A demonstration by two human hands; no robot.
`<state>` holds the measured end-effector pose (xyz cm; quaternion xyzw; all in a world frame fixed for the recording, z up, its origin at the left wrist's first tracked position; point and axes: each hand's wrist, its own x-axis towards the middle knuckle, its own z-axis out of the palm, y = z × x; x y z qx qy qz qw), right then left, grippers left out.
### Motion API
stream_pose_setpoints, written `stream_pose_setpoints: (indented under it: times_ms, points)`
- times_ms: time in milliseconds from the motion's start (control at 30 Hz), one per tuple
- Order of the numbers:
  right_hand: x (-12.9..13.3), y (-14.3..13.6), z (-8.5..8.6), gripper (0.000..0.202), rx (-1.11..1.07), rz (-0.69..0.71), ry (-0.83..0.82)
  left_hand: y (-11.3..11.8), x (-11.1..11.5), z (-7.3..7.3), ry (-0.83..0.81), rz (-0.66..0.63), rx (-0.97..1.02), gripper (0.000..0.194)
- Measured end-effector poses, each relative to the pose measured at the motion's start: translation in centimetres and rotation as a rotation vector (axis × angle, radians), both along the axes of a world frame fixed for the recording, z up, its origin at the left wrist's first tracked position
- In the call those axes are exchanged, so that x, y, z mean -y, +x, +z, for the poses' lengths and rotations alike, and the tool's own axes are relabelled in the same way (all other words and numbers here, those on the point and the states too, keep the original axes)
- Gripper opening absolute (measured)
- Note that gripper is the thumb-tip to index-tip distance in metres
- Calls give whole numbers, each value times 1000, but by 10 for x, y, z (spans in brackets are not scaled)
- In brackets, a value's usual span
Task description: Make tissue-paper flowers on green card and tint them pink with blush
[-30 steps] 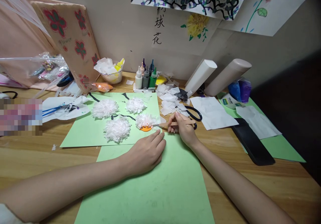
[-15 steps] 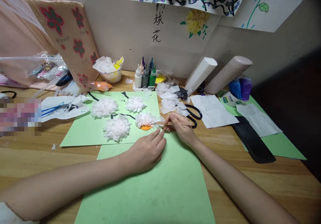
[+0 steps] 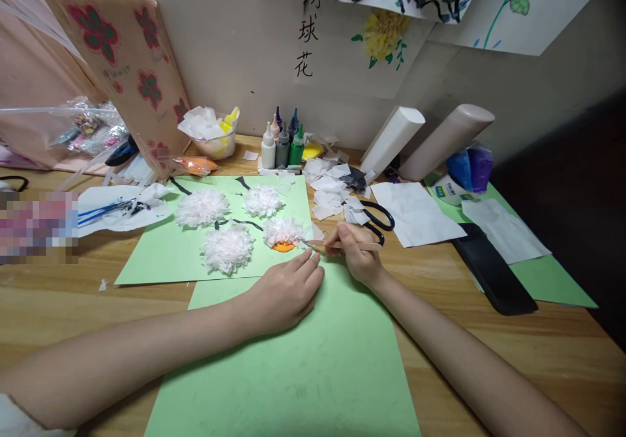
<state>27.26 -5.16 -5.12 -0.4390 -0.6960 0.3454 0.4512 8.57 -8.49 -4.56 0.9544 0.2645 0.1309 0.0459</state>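
Near sheet (image 3: 288, 378), green, has bare wood L & R. L hand (image 3: 286, 293) lies palm down on it, fingers loosely out, grasping nothing. R hand (image 3: 355, 252) pinches 1 thin wooden stick (image 3: 355, 246), tip by the far green sheet's (image 3: 147, 261) R edge, next to 1 of 4 white pompoms (image 3: 227, 249) (that one has an orange patch (image 3: 283, 246) at its near side). Black-handled scissors (image 3: 380, 216) sit just beyond R hand, blocking that side w/ paper scraps (image 3: 328, 192). Farther R: white sheet (image 3: 418, 215), black slab (image 3: 493, 271). Back: 6 small bottles (image 3: 282, 150), 1 tissue-filled bowl (image 3: 215, 143), 2 leaning cylinders (image 3: 394, 140) vs. wall.
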Motion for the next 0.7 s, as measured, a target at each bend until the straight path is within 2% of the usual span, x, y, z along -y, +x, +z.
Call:
stream_pose_setpoints:
  times_ms: [467,700]
  points:
    - [-2,-1,1,40,145,106,37,1,0,2,-31,-3,-21,23]
    - [-2,-6,0,36,25,116,-129,1,0,1,-29,-12,10,23]
